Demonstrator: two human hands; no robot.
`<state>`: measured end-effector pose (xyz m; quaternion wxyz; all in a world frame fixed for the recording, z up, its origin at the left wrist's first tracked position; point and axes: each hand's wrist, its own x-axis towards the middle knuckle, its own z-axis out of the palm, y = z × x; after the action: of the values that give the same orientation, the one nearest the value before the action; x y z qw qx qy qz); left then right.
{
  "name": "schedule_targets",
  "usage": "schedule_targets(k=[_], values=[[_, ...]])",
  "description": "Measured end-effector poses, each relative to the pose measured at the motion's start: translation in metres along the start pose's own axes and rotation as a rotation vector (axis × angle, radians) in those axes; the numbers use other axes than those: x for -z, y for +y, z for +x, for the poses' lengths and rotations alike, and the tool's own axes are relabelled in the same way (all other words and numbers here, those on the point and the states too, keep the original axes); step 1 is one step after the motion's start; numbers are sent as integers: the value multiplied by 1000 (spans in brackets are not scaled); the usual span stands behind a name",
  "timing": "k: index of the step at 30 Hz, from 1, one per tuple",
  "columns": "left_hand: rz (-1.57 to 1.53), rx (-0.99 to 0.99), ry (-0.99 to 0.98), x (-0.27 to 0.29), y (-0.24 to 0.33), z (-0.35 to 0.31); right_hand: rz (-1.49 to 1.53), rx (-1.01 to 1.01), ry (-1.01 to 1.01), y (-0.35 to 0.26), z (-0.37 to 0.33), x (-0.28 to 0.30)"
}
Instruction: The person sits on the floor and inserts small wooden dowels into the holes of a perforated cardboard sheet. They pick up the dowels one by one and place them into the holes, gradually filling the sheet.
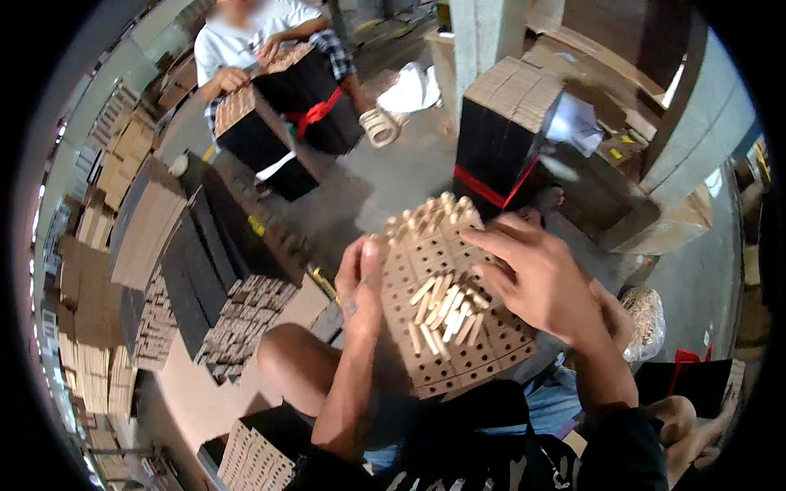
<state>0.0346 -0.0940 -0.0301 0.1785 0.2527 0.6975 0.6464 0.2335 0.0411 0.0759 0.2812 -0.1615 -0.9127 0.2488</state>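
2 hands [361,282] [536,274] at holed block [463,372], pegs [449,309] (heaped atop)

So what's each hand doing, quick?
Left hand: closed on the board, holding its left edge.
Right hand: at the board's right side, fingers partly spread; can't tell if it grips anything.

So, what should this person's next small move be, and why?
Perhaps the right hand should take a peg from the loose pile and stand it in the board beside the upright pegs. Those stand only at the far end, nearer holes look empty, and the left hand holds the board's left edge.
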Motion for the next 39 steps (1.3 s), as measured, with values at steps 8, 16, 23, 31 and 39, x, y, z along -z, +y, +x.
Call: schedule_targets(k=[8,16,23,31,39], values=[[-5,26,-29,-5,0,2,-170,-47,-302,-12,-6,-9],[-222,96,-66,1,-14,-1,395,-177,-170,9,28,-37],[-595,216,-44,-1,-14,2,378,9,-123,-10,67,-93],[-489,172,-36,2,-10,6,72,279,-52,-16,60,-92],[-442,146,42,2,-18,9,-143,534,-245,-19,71,-77]])
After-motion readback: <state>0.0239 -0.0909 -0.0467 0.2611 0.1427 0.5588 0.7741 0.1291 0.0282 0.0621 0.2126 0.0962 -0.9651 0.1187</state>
